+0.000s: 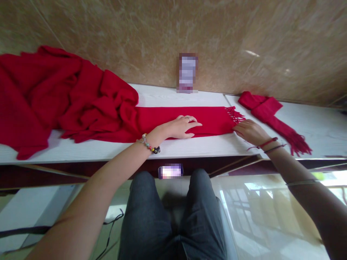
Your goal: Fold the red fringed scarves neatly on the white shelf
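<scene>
A red scarf (211, 119) lies flat on the white tabletop, its fringed end pointing right. My left hand (181, 127) rests palm down on it, fingers spread, a ring on one finger. At the scarf's fringed corner, my right hand (251, 131) has its fingers pinched together on the fringe; the fingertips are partly hidden. Toward the left the flat strip runs into a large crumpled heap of red cloth (89, 97). Whether strip and heap are one piece I cannot tell. A second, folded red scarf (271, 112) with a fringe lies beyond my right hand.
A phone-like object (187, 72), blurred out, leans on the brown marbled wall (130, 39) behind the white table (211, 146). Another phone (170, 171) with a lit screen sits below the table edge, above my knees. A black cable (111, 231) hangs at lower left.
</scene>
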The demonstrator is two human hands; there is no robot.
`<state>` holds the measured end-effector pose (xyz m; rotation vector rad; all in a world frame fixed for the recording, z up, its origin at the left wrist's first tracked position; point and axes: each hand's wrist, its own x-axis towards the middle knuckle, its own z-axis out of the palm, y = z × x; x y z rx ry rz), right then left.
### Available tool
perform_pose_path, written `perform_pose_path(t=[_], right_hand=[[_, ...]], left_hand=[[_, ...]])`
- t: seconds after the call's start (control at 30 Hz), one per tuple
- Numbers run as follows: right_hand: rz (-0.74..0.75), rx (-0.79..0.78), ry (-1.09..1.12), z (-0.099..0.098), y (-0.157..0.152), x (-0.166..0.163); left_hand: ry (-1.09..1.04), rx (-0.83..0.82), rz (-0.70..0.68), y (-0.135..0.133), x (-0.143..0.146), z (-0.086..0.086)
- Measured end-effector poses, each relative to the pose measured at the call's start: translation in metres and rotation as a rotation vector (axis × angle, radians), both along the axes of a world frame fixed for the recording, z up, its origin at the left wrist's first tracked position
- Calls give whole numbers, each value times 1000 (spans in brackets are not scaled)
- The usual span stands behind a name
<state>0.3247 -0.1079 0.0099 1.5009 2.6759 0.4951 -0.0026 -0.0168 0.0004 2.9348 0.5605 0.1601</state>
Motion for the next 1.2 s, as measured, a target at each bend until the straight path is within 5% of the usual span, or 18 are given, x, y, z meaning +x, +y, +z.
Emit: perform_pose_path(t=[0.27, 0.77, 1.2], right_hand=[[-70, 52, 183, 2, 1, 13], [-138, -325, 267, 14, 3, 18], [-30, -223, -59, 20, 1, 3]], left_hand=[[218, -197, 101, -3, -4, 11], [220, -205, 109, -1, -5, 10], [206, -202, 105, 0, -6, 10]])
